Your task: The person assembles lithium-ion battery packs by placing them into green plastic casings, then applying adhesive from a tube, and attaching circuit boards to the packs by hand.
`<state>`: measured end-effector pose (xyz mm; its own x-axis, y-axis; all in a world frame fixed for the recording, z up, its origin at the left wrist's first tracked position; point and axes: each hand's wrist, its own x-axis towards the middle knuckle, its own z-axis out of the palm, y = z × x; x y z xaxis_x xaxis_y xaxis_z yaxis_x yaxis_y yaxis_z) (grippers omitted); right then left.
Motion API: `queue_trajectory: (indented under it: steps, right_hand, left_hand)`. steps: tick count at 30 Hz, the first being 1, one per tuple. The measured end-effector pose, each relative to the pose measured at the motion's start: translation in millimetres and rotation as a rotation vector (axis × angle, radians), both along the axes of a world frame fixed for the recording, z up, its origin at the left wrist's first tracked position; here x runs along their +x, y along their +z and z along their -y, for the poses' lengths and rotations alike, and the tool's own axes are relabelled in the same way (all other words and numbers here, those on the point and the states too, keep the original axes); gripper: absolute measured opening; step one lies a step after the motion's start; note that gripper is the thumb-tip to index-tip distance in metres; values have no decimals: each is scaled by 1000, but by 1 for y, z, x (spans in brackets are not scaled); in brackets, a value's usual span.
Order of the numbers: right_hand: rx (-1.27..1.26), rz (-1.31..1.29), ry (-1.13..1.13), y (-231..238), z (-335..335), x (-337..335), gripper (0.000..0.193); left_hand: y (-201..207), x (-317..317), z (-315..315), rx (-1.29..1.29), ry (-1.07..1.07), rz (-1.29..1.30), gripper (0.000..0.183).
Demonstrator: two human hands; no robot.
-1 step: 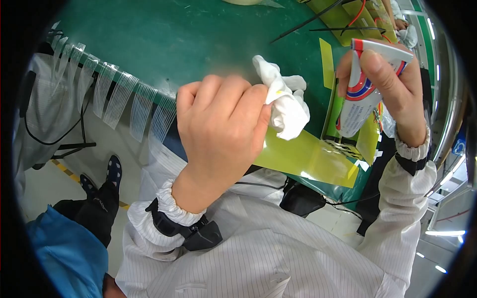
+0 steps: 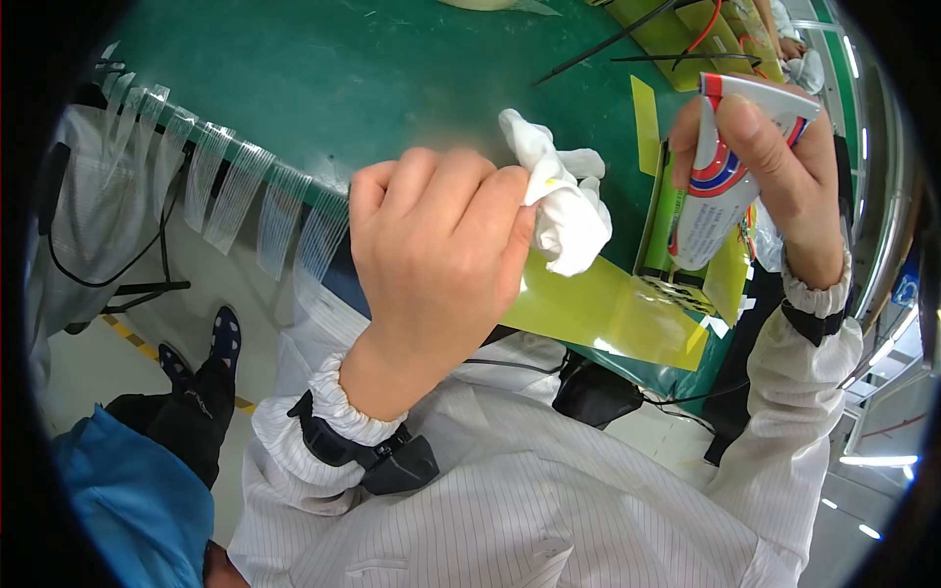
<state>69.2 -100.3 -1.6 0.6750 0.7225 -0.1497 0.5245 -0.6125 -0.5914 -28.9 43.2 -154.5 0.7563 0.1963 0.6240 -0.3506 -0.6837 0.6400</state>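
Note:
My left hand (image 2: pixel 431 235) is curled closed, knuckles up, over the near edge of the bench. A crumpled white cloth (image 2: pixel 571 227) sticks out on the right of its thumb and index finger, pinched there. In my right hand (image 2: pixel 774 162) is a squeeze tube (image 2: pixel 714 220), white with red and blue bands, its flat folded end upward between thumb and fingers. The tube's lower end is over a pack with a green cylindrical cell (image 2: pixel 669 216). Whether the tube touches the pack I cannot tell.
Translucent yellow sheet (image 2: pixel 608 314) lies along the near edge of the green bench (image 2: pixel 294 78). Clear tape strips (image 2: pixel 238 186) hang off the edge at left. More yellow-wrapped packs with black and red wires (image 2: pixel 676 44) stand far right. A person in blue (image 2: pixel 127 500) is at lower left.
My right hand and the tube have shifted very slightly to the right. My left hand and the cloth look the same.

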Motion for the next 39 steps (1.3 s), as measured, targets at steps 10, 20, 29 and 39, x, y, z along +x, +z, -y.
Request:
queue_trajectory:
  steps: [10,20,29,39]
  right_hand:
    - [5,76,16,3,4,2,53]
    - [180,43,-75,17,22,-7,43]
    - [1123,171,-644,69,194,-53,34]
    - [1156,530,-926,3,185,-66,33]
  left_hand:
    - [5,-2,-2,8,-19,-34,6]
    - [6,-1,-1,40,-26,-70,11]
    - [43,11,6,-41,-155,-187,8]
    - [46,36,28,-506,-298,-377,18]
